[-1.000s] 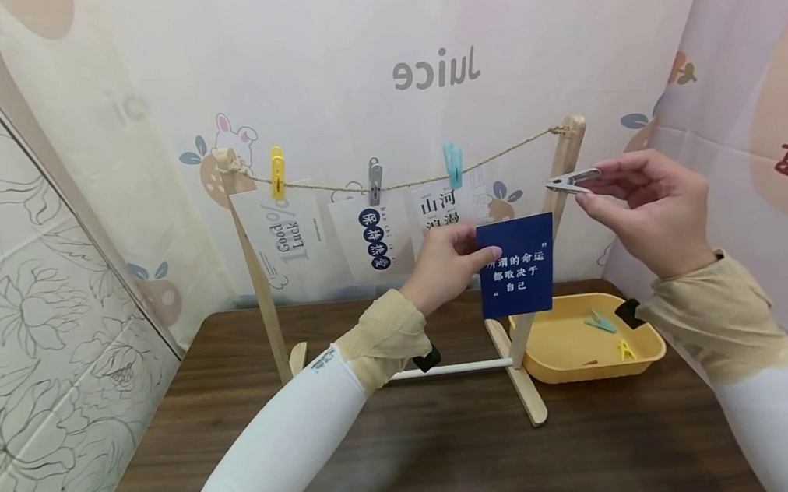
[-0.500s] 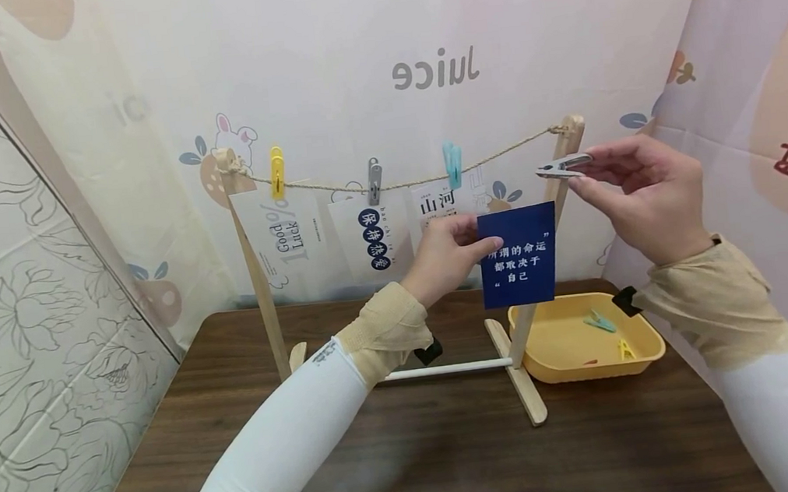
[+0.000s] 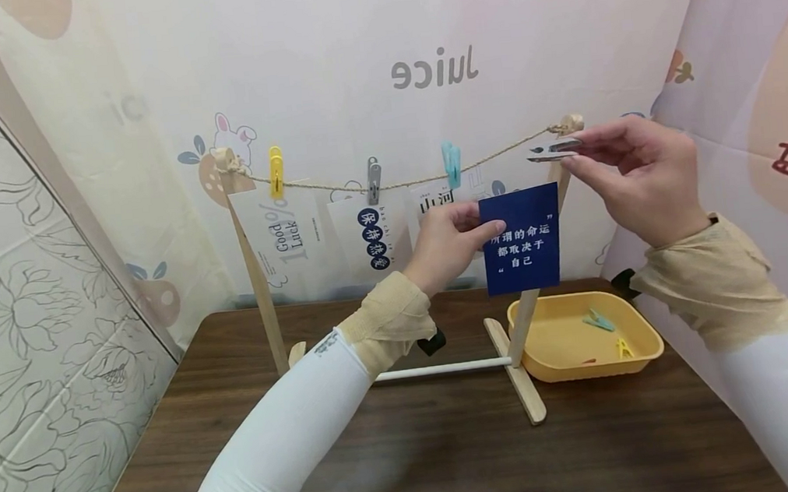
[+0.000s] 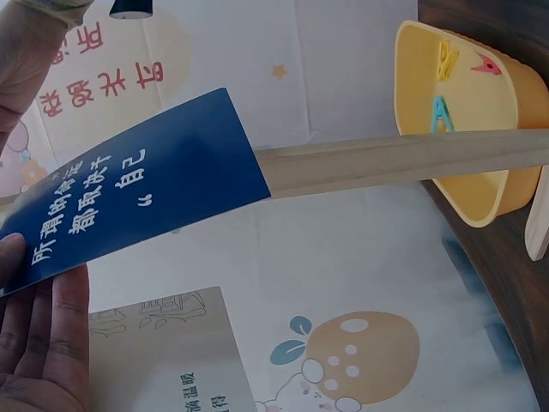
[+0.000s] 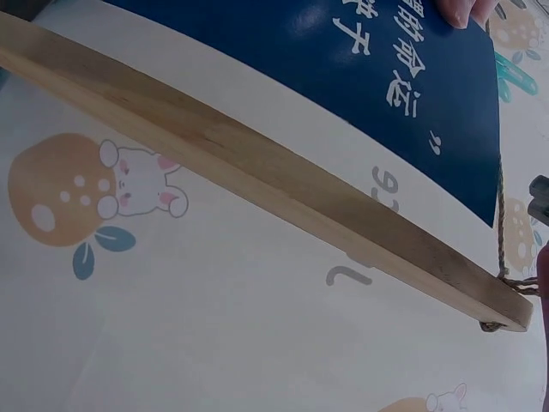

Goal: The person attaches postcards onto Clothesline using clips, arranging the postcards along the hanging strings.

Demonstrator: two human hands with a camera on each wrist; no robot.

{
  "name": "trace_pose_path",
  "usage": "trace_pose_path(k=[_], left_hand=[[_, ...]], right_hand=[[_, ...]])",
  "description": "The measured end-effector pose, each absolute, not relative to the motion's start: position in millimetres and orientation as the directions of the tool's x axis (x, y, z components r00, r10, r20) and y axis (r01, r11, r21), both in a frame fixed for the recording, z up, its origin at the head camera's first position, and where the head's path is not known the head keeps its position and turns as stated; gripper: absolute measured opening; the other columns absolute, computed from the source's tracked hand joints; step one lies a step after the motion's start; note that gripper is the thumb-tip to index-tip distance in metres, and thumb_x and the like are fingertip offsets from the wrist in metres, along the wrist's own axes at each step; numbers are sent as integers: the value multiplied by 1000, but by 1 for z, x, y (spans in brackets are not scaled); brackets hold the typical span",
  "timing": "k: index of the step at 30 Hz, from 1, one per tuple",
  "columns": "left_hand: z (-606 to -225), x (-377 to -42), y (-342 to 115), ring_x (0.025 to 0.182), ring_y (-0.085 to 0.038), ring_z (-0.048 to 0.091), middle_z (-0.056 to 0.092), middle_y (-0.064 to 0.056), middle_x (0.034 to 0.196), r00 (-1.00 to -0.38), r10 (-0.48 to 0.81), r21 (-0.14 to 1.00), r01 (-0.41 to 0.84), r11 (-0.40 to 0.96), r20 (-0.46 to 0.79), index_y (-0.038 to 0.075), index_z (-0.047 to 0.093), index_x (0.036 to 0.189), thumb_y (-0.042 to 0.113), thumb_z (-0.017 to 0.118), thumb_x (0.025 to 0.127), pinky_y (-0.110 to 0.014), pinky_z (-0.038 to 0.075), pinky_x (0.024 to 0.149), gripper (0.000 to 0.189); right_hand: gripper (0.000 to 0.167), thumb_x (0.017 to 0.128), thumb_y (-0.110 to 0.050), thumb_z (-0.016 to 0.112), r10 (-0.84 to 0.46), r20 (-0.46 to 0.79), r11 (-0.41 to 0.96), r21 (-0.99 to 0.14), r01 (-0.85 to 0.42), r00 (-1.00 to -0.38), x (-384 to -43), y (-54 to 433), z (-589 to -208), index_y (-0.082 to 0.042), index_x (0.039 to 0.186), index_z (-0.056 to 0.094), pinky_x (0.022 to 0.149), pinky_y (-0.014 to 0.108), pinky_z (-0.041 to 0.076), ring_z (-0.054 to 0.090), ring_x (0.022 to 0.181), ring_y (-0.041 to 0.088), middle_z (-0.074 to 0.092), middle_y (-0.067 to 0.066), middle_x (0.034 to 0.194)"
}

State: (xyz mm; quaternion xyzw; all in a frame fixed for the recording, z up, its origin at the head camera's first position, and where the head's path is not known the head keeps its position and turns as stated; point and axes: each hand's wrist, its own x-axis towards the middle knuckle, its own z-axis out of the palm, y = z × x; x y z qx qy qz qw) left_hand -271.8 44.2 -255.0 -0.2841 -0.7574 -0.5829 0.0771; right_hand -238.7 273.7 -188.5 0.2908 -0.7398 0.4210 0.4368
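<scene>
My left hand (image 3: 446, 248) pinches a dark blue card (image 3: 523, 242) with white writing by its left edge, thumb in front and fingers behind. The card hangs below the right part of the twine line (image 3: 499, 157), in front of the stand's right post. In my right hand (image 3: 648, 173), a grey clothespin (image 3: 554, 151) is pinched between thumb and fingers, its tip pointing left, near the twine's right end. Along the line, a yellow clothespin (image 3: 276, 172), a grey one and a light blue clothespin (image 3: 452, 164) hold pale cards, the rightmost partly hidden by my left hand.
The wooden stand (image 3: 526, 391) rests on a dark wooden table (image 3: 384, 450). A yellow tray (image 3: 588, 371) behind its right foot holds several small clothespins, among them a teal and a yellow one. Printed curtains enclose the back and sides.
Both hands have risen: the blue card is higher and slightly further right, while the grey clothespin has moved up and left toward the twine. The hanging cards look unchanged.
</scene>
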Motion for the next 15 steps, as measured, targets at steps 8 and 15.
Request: trace_pose_path(k=[8, 15], left_hand=[[-251, -271, 47, 84, -5, 69, 81, -15, 102, -845, 306, 860, 493, 130, 438, -1, 79, 108, 13, 76, 103, -28, 65, 79, 14], [-246, -271, 49, 87, -9, 73, 81, -12, 104, -861, 282, 874, 470, 122, 424, 1, 79, 109, 14, 76, 103, -28, 65, 79, 14]], right_hand=[[20, 89, 15, 79, -107, 890, 503, -336, -796, -443, -243, 269, -176, 19, 108, 74, 85, 9, 57, 75, 90, -6, 76, -25, 102], [12, 90, 14, 78, -154, 888, 556, -285, -780, -434, -246, 263, -162, 16, 102, 77, 83, 6, 55, 72, 87, -12, 72, -32, 96]])
